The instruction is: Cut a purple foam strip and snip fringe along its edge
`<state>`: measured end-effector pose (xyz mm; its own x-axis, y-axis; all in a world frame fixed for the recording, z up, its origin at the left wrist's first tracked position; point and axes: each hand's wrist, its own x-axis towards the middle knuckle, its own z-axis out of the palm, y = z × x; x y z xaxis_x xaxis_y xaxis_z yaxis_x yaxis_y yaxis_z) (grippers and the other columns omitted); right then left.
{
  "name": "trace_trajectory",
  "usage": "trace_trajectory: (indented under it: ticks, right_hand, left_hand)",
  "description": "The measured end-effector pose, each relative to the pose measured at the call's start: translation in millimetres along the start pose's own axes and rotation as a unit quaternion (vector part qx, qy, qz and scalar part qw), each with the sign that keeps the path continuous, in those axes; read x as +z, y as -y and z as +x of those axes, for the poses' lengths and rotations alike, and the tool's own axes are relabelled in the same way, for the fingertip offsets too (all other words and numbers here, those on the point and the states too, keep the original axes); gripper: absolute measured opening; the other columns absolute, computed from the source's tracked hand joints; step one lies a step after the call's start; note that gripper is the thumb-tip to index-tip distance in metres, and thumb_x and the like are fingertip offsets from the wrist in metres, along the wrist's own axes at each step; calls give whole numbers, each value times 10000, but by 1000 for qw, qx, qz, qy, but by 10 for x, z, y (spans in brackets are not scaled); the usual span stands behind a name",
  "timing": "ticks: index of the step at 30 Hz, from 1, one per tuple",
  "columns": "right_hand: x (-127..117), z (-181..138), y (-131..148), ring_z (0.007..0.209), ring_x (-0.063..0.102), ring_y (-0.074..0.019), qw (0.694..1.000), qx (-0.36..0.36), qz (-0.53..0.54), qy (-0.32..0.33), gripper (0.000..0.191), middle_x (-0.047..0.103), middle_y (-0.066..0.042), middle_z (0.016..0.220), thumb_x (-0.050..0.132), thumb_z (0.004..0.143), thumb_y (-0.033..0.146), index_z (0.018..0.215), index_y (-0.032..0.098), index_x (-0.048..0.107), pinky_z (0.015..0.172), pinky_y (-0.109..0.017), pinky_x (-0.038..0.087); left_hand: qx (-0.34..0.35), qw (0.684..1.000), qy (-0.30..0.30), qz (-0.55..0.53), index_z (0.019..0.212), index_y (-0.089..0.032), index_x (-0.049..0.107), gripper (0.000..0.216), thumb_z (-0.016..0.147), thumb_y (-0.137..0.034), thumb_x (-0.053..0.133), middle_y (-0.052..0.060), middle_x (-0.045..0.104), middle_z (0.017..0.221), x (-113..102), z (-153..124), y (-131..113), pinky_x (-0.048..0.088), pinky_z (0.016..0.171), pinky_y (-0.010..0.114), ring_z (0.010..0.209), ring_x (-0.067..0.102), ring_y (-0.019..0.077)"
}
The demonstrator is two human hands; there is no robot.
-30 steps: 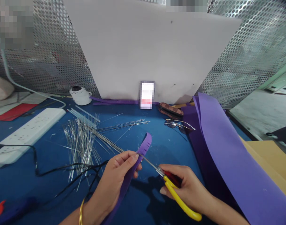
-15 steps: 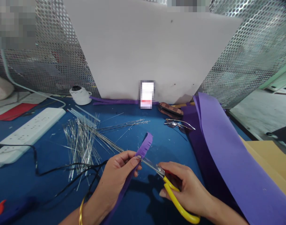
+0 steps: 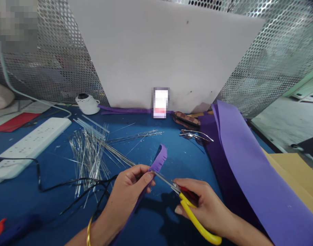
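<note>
Cannot read the bright screen [image 3: 160, 102] straight beyond the purple strip [image 3: 160, 159], blurred into squares and propped upright before a white board [image 3: 166, 51]. Pinching that strip between the thumb and fingers of the left hand [image 3: 132, 186], with a curled, notched end rising past the thumb and a long tail running down under the palm. Bending the left forearm in from below, with the back of the hand up and a gold bangle [image 3: 88, 230] at the wrist. Gripping scissors [image 3: 193, 218] with yellow handles in the right hand [image 3: 201, 201], to the right of the strip and closed around the grip. Pointing the blades up and left, right to the strip beside the left thumb tip. Holding the two hands near each other, though not touching. Seen to the left of the strip: heaped metal wires [image 3: 88, 157], translucent sticks [image 3: 91, 130], a black cord [image 3: 38, 171] and, farther left, a white socket board [image 3: 34, 145]. Seen beyond the strip to the right: spectacles [image 3: 194, 136] and a checkered case [image 3: 186, 119], with a folded purple sheet [image 3: 248, 164] farther right.
</note>
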<state>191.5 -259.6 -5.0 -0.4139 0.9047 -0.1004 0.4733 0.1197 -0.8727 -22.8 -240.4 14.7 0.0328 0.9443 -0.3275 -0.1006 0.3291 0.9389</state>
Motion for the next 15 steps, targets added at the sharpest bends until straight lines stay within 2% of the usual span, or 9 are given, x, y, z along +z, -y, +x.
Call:
trace_trajectory:
  ticks: [5, 15]
  right_hand:
    - [-2, 4, -7, 704, 530, -159, 1000, -5, -23, -6, 176, 658, -19, 842, 742, 746, 265, 886, 176, 685, 655, -245, 419]
    - [4, 1, -18, 644, 487, -142, 999, -14, -40, -4, 196, 622, 3, 755, 743, 769, 326, 894, 184, 690, 609, -235, 395]
  left_hand:
    - [-3, 1000, -3, -7, 695, -167, 703, 170, 698, -331, 744, -16, 634, 580, -10, 1, 4, 383, 547, 223, 522, 492, 103]
    - [1, 1000, 0, -20, 706, -166, 701, 165, 720, -325, 741, -12, 642, 595, -13, 4, 53, 389, 552, 212, 530, 498, 93]
